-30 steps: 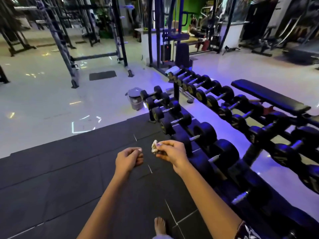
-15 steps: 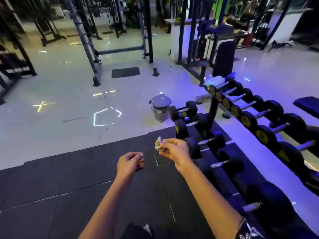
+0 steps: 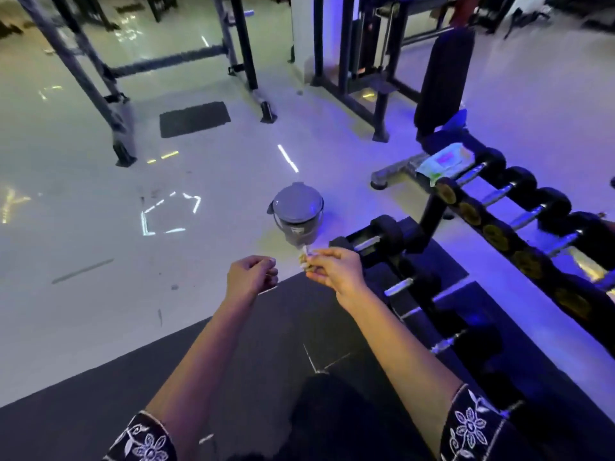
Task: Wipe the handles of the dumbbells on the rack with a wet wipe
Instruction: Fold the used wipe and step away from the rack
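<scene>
My right hand pinches a small crumpled wet wipe at its fingertips, just in front of a grey lidded bin. My left hand hangs beside it with fingers curled and holds nothing. Black dumbbells with chrome handles sit on the lower tier of the rack to the right of my right hand. More dumbbells line the upper tier. A pack of wet wipes lies on the far end of that upper tier.
A dark rubber mat covers the floor under my arms and meets pale glossy floor ahead. A squat rack frame stands far left. A cable machine and an upright bench pad stand behind the rack.
The view has moved forward along the rack towards the grey bin, which is now close in front of my right hand. Both hands keep the same pose, the wipe still pinched.
</scene>
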Demonstrator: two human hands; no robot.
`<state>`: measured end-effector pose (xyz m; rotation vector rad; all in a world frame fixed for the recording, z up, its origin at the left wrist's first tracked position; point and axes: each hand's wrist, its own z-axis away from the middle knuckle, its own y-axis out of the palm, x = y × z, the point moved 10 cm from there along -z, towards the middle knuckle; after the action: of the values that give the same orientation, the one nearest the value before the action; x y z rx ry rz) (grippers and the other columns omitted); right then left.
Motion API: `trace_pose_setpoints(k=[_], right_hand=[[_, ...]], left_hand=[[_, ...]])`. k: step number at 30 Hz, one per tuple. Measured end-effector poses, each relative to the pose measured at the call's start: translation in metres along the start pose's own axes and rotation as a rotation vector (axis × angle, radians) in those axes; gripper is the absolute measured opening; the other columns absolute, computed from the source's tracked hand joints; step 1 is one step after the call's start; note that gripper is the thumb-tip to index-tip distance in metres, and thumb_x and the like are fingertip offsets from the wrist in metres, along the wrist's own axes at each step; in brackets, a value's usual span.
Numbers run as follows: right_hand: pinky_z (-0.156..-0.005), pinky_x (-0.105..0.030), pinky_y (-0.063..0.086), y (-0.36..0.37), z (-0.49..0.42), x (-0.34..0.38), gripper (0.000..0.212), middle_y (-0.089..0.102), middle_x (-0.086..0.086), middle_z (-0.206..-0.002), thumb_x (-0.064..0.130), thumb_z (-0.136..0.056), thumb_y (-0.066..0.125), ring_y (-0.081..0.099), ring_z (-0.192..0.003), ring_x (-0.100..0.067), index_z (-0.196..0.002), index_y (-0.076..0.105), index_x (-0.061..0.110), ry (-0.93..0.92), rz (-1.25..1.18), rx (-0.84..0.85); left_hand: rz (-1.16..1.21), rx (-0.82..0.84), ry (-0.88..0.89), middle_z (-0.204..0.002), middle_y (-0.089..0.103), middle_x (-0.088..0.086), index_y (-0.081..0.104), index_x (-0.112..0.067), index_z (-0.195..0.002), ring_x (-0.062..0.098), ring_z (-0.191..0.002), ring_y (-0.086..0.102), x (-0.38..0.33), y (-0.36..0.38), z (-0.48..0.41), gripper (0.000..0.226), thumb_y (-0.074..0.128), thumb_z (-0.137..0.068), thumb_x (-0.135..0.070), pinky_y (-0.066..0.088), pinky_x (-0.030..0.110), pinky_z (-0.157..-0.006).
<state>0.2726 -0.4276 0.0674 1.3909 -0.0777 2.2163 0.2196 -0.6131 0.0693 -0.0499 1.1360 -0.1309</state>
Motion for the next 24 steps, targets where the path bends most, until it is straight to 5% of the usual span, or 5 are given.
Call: trace_pose_setpoints(k=[7,15,20,24], right_hand=[[-0.059,-0.026,0.057,0.035,-0.201,0.059,0.013,0.067,-0.006,-0.056,-0.005,-0.080,0.069,0.064,-0.051,-0.013,-0.074,0.062,0.005,0.070,-0.054,-0.085],[-0.051,-0.023,0.053,0.057,-0.373,0.110,0.022,0.064,-0.017,-0.077,-0.013,-0.073,0.069,0.065,-0.055,-0.018,-0.092,0.064,-0.004,0.148,-0.066,-0.238],[-0.055,-0.026,0.057,0.074,-0.458,0.119,0.026,0.065,-0.019,-0.083,-0.010,-0.075,0.069,0.066,-0.063,-0.022,-0.101,0.063,-0.008,0.149,-0.087,-0.317],[-0.064,-0.029,0.059,0.087,-0.496,0.119,0.019,0.066,-0.016,-0.075,-0.009,-0.078,0.067,0.065,-0.060,-0.020,-0.096,0.064,-0.006,0.185,-0.119,-0.349]], left_hand=[[-0.058,0.018,-0.081,-0.072,0.061,0.015,0.067,-0.002,-0.082,0.023,-0.053,0.054,-0.052,0.041,-0.213,0.010,0.060,-0.089,-0.001,0.056,0.025,-0.055],[-0.146,0.066,-0.161,-0.076,0.064,0.015,0.069,0.000,-0.088,0.023,-0.056,0.057,-0.100,0.056,-0.393,0.009,0.061,-0.089,-0.004,0.057,0.025,-0.057],[-0.246,0.143,-0.145,-0.072,0.063,0.016,0.069,-0.005,-0.071,0.024,-0.056,0.057,-0.129,0.075,-0.494,0.015,0.061,-0.084,-0.002,0.059,0.034,-0.069],[-0.278,0.193,-0.163,-0.068,0.063,0.010,0.069,0.000,-0.080,0.017,-0.047,0.057,-0.145,0.089,-0.542,0.012,0.059,-0.087,-0.002,0.058,0.026,-0.057]])
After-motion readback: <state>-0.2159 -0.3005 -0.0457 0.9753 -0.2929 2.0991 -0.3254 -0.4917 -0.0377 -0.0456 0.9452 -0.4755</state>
